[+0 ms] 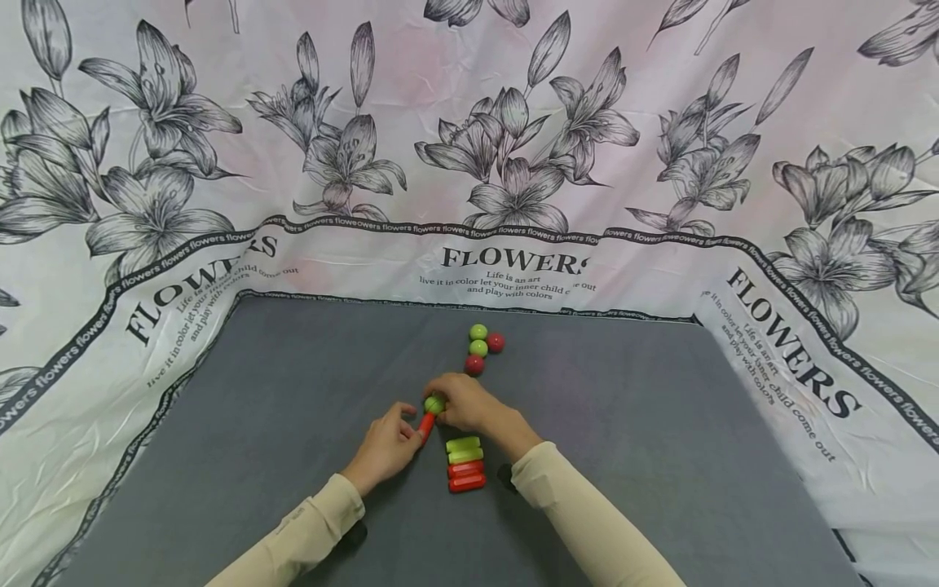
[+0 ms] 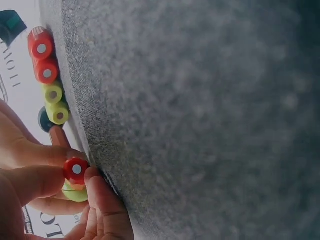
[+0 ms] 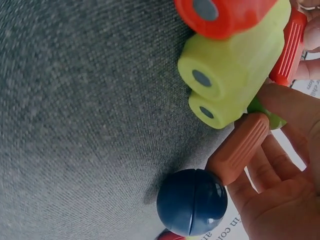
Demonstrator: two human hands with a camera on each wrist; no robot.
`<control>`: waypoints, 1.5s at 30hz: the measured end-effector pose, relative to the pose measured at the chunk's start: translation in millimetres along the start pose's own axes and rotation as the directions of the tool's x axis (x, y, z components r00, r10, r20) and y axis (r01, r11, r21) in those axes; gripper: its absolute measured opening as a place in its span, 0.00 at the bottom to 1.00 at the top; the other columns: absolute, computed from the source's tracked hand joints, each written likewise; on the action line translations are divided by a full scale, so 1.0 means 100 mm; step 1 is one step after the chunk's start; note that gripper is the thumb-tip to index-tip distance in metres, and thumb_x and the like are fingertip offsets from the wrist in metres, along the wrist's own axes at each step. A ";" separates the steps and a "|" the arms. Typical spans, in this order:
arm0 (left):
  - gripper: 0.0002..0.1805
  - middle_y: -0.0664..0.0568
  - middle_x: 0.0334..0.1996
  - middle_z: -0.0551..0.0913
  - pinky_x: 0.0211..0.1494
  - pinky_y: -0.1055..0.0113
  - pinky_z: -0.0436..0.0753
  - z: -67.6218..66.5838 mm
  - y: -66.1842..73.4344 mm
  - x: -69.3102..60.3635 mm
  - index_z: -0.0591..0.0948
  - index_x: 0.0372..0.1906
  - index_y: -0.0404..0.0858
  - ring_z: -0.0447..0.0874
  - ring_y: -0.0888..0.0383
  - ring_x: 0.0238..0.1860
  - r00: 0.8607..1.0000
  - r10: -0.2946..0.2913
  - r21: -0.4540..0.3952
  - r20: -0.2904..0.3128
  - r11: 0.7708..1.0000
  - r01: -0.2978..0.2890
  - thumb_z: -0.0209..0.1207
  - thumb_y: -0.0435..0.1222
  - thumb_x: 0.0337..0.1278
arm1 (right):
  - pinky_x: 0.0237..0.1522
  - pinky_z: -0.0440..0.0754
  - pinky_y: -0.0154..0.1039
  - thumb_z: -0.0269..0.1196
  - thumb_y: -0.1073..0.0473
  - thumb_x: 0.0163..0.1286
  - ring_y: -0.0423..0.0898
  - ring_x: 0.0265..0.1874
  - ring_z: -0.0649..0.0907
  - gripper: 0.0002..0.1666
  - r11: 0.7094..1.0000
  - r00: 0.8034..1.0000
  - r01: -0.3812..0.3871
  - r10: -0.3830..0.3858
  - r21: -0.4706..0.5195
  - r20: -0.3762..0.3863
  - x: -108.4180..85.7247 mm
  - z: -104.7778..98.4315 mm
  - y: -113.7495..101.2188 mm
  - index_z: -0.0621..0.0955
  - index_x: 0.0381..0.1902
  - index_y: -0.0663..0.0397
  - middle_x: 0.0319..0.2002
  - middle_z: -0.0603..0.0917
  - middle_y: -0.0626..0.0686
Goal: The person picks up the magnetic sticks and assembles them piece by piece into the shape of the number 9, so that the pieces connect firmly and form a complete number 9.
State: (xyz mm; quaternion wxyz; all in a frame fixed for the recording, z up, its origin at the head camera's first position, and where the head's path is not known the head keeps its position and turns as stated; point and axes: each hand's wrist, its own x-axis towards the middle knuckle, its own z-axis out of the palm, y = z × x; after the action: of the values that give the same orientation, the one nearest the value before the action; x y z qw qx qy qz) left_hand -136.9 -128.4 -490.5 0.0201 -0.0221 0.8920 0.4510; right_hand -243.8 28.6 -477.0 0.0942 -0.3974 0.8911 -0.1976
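In the head view my left hand pinches a red magnetic rod between thumb and fingers. Its round metal-centred end faces the left wrist camera. At the rod's far end sits a green ball, which the fingers of my right hand grip. Just beside the hands, two yellow-green rods and two red rods lie in a row. A brown rod with a dark blue ball at its end shows near my right palm; the head view hides both.
Beyond the hands, two green balls and two red balls sit in a cluster on the grey tabletop. A flower-printed cloth hangs behind and along both sides.
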 end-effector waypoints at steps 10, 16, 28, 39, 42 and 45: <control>0.18 0.49 0.30 0.86 0.32 0.66 0.78 0.03 0.00 0.02 0.78 0.54 0.30 0.79 0.61 0.26 0.999 0.017 0.032 0.031 0.999 -0.018 0.62 0.31 0.61 | 0.48 0.80 0.44 0.72 0.69 0.53 0.48 0.41 0.82 0.22 0.999 0.999 0.032 -0.031 -0.037 0.018 0.01 0.00 -0.03 0.85 0.48 0.53 0.42 0.86 0.53; 0.18 0.49 0.30 0.85 0.32 0.65 0.78 0.03 0.00 0.03 0.78 0.53 0.30 0.78 0.61 0.26 0.999 0.025 0.057 0.042 0.998 -0.027 0.63 0.31 0.59 | 0.49 0.80 0.44 0.71 0.71 0.53 0.48 0.42 0.82 0.24 0.998 0.999 0.037 -0.036 -0.056 0.019 0.01 0.00 -0.06 0.85 0.49 0.53 0.44 0.86 0.52; 0.18 0.49 0.28 0.86 0.29 0.66 0.77 0.05 -0.01 0.06 0.78 0.53 0.29 0.78 0.61 0.25 0.998 0.036 0.067 0.044 0.997 -0.039 0.64 0.31 0.59 | 0.59 0.80 0.51 0.72 0.65 0.59 0.54 0.57 0.81 0.33 0.993 0.998 -0.013 0.006 0.114 0.066 -0.03 -0.24 0.01 0.78 0.63 0.56 0.58 0.83 0.58; 0.18 0.50 0.29 0.85 0.31 0.66 0.78 0.05 0.00 0.06 0.78 0.54 0.30 0.78 0.62 0.26 0.999 0.022 0.076 0.048 0.997 -0.025 0.65 0.32 0.60 | 0.61 0.77 0.56 0.74 0.54 0.61 0.58 0.59 0.81 0.29 0.937 0.937 -0.158 0.242 0.311 -0.252 -0.16 -0.45 0.39 0.81 0.61 0.51 0.59 0.83 0.57; 0.19 0.50 0.29 0.85 0.31 0.66 0.78 0.05 0.01 0.06 0.78 0.54 0.30 0.78 0.62 0.26 0.999 0.011 0.072 0.051 0.997 -0.015 0.65 0.32 0.60 | 0.62 0.75 0.57 0.75 0.53 0.60 0.60 0.59 0.79 0.29 0.902 0.890 -0.189 0.324 0.387 -0.321 -0.17 -0.41 0.50 0.83 0.59 0.51 0.58 0.83 0.59; 0.19 0.50 0.30 0.85 0.32 0.66 0.78 0.04 0.01 0.07 0.78 0.54 0.30 0.79 0.62 0.27 0.999 0.005 0.071 0.054 0.997 -0.009 0.65 0.32 0.60 | 0.64 0.73 0.58 0.75 0.53 0.59 0.59 0.61 0.78 0.28 0.878 0.855 -0.212 0.379 0.428 -0.355 -0.15 -0.35 0.60 0.83 0.58 0.52 0.58 0.83 0.59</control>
State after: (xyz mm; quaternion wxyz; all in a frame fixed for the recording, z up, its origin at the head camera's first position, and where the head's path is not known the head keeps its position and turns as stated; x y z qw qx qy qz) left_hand -143.8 -124.3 -492.3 0.0430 -0.0062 0.9067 0.4196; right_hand -285.8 85.7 -470.6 0.0000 -0.1743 0.8864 -0.4288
